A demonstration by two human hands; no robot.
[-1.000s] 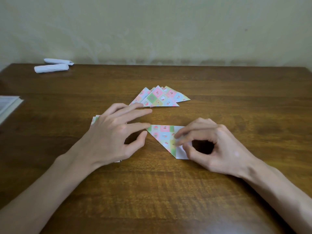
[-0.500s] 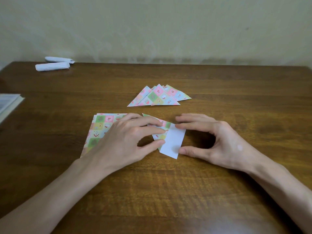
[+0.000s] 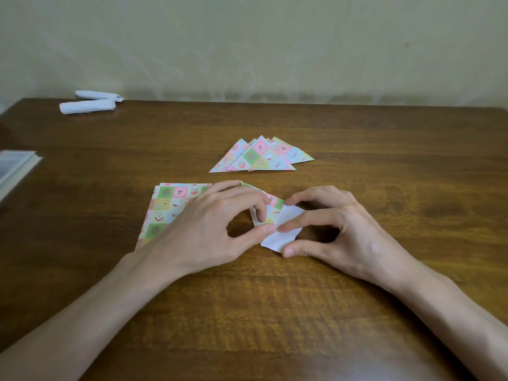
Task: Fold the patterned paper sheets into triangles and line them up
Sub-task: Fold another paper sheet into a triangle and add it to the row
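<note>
1. Table (image 3: 275,320): dark wood, and everything listed here rests on it.

2. Left hand (image 3: 209,229): fingers curled, with the thumb and forefinger tips pinching the left edge of item 4.

3. Right hand (image 3: 349,232): fingers bent. The forefinger presses down on the white flap, the thumb is against the flap's near corner, and another fingertip is at its far corner.

4. Part-folded sheet (image 3: 284,232): lies between the two hands at mid-table. A second ago we saw it as a flat triangle pointing towards us. Now a white underside flap is turned up over the patterned face. We judge the fold is being reworked or taken a step further, so this piece does not yet count as finished.

5. Stack of unfolded sheets (image 3: 170,204): touches the left hand on its outer side. It was mostly covered a second ago and has shown since the hand moved right. Several folds remain.

6. Folded triangles (image 3: 261,158): an overlapping fan just beyond the hands. It is unchanged, and we judge it loosely grouped rather than lined up.

7. Book or pad (image 3: 16,166): at the left edge and partly cut off by the view.

8. White paper rolls (image 3: 88,105): two, at the far left corner.

9. Containers: we see none.
</note>
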